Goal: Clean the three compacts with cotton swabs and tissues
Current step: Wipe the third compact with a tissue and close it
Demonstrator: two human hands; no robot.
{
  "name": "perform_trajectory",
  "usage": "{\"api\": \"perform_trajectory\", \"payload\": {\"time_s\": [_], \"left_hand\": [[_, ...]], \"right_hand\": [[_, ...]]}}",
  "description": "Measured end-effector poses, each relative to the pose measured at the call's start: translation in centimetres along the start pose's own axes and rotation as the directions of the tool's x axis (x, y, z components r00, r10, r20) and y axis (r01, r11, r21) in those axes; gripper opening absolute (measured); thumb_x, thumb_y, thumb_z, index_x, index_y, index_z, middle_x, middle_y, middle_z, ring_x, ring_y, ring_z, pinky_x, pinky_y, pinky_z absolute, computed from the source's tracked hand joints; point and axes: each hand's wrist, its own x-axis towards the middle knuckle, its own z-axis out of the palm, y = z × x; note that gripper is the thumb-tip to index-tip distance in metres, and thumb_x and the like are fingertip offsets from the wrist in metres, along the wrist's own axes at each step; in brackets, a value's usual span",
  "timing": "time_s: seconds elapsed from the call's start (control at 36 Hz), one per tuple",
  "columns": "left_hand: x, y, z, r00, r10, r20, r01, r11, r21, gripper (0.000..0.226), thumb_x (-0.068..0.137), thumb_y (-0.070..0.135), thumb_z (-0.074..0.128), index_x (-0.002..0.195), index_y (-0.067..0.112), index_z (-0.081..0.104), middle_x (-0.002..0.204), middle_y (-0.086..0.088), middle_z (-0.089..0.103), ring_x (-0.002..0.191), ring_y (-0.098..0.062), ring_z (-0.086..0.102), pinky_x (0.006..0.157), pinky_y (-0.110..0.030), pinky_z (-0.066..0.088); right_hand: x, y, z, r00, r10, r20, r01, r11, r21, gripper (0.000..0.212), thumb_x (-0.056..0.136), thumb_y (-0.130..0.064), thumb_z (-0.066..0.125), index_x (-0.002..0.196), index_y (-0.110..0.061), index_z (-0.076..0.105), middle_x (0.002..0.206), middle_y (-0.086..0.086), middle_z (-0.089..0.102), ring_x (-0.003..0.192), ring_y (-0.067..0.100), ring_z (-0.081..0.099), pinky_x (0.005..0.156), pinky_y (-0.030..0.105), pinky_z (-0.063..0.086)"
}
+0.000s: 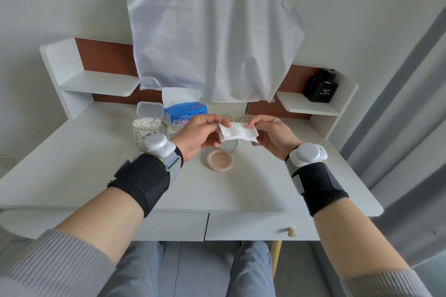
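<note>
Well, the folded tissue (237,133) hangs between my hands, left hand (200,136) and right hand (272,137) each pinching an end, held over the open compact (220,160) on the surface (265,188). I judge wiping barely begun; two round cases (226,117) wait beyond, half hidden. The cotton swab box (146,128) sits far left; bare room lies near, toward the front edge.

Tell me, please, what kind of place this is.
Likely a home dressing table: a white desk with side shelves, a black perfume bottle on one, and an open powder compact.
</note>
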Motion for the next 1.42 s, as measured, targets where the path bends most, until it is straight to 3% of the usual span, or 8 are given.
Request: {"api": "perform_trajectory", "payload": {"time_s": [0.33, 0.44, 0.58, 0.81, 0.94, 1.06, 1.22, 1.42], "left_hand": [[0.2, 0.3, -0.9, 0.998, 0.010, 0.060, -0.009, 1.000, -0.020, 0.033, 0.096, -0.007, 0.035, 0.077, 0.006, 0.059, 0.087, -0.011, 0.060, 0.058, -0.016, 0.057, 0.049, -0.023, 0.048], [0.1, 0.6, -1.1, 0.994, -0.021, 0.108, 0.016, 0.999, 0.042, 0.034, 0.095, -0.008, 0.032, 0.075, 0.005, 0.056, 0.084, -0.012, 0.057, 0.060, -0.016, 0.054, 0.048, -0.022, 0.047], [0.1, 0.7, -0.8, 0.983, -0.058, 0.172, 0.038, 0.992, 0.122, 0.033, 0.093, -0.008, 0.033, 0.074, 0.007, 0.055, 0.075, -0.007, 0.056, 0.058, -0.015, 0.054, 0.050, -0.021, 0.047], [-0.3, 0.9, -1.1, 0.969, -0.091, 0.229, 0.042, 0.977, 0.211, 0.033, 0.093, -0.008, 0.032, 0.075, 0.008, 0.056, 0.062, 0.004, 0.060, 0.052, -0.011, 0.053, 0.048, -0.020, 0.045], [0.4, 0.4, -1.3, 0.996, -0.092, 0.021, 0.091, 0.995, 0.045, 0.019, 0.097, 0.015, 0.045, 0.096, 0.019, 0.063, 0.081, -0.002, 0.064, 0.066, -0.012, 0.059, 0.059, -0.027, 0.052], [0.4, -0.2, -1.3, 0.977, -0.203, 0.065, 0.208, 0.973, -0.095, 0.034, 0.096, 0.047, 0.045, 0.098, 0.018, 0.062, 0.081, -0.008, 0.065, 0.068, -0.021, 0.063, 0.061, -0.032, 0.052], [0.1, -1.3, -0.2, 0.990, -0.132, -0.042, 0.134, 0.988, 0.072, 0.023, 0.092, 0.014, 0.061, 0.113, 0.007, 0.060, 0.089, -0.010, 0.071, 0.068, -0.017, 0.068, 0.054, -0.023, 0.052], [0.0, -1.5, -0.6, 0.997, -0.050, -0.051, 0.055, 0.993, 0.106, 0.022, 0.091, 0.010, 0.062, 0.114, 0.009, 0.060, 0.094, -0.012, 0.071, 0.072, -0.019, 0.068, 0.055, -0.022, 0.054]], "right_hand": [[0.4, -0.2, -0.3, 0.998, 0.057, 0.010, -0.056, 0.996, -0.075, 0.034, 0.081, 0.009, 0.030, 0.064, -0.006, 0.055, 0.063, 0.006, 0.056, 0.057, 0.020, 0.052, 0.054, 0.025, 0.049], [0.6, -0.6, -0.1, 0.998, 0.055, -0.013, -0.056, 0.995, -0.084, 0.025, 0.081, 0.003, 0.033, 0.068, -0.009, 0.051, 0.076, 0.007, 0.063, 0.066, 0.019, 0.057, 0.062, 0.026, 0.047], [0.9, -1.1, 1.3, 0.986, 0.154, 0.060, -0.139, 0.968, -0.209, 0.023, 0.077, -0.030, 0.059, 0.088, -0.012, 0.067, 0.091, 0.010, 0.065, 0.082, 0.021, 0.060, 0.073, 0.028, 0.048], [0.3, -1.0, 2.3, 0.926, 0.274, 0.260, -0.163, 0.910, -0.381, 0.004, 0.091, -0.009, 0.059, 0.087, -0.009, 0.058, 0.068, -0.006, 0.062, 0.065, 0.007, 0.059, 0.069, 0.022, 0.049], [0.4, -0.5, 2.3, 0.970, 0.192, 0.152, -0.127, 0.926, -0.354, 0.019, 0.090, -0.009, 0.061, 0.074, -0.015, 0.052, 0.058, -0.006, 0.049, 0.052, 0.007, 0.047, 0.056, 0.020, 0.044], [0.6, -0.3, 2.4, 0.996, 0.093, 0.012, -0.085, 0.949, -0.304, 0.022, 0.089, -0.013, 0.065, 0.072, -0.015, 0.051, 0.065, 0.002, 0.055, 0.051, 0.011, 0.053, 0.050, 0.021, 0.042], [0.6, 0.2, 2.8, 0.998, 0.051, -0.030, -0.057, 0.960, -0.276, 0.020, 0.090, -0.017, 0.063, 0.074, -0.013, 0.051, 0.071, 0.010, 0.059, 0.056, 0.019, 0.057, 0.051, 0.022, 0.044], [0.5, 0.9, 2.2, 0.996, 0.076, 0.050, -0.066, 0.981, -0.185, 0.008, 0.091, -0.008, 0.060, 0.091, -0.011, 0.053, 0.089, 0.022, 0.061, 0.072, 0.031, 0.061, 0.058, 0.025, 0.049]]}}
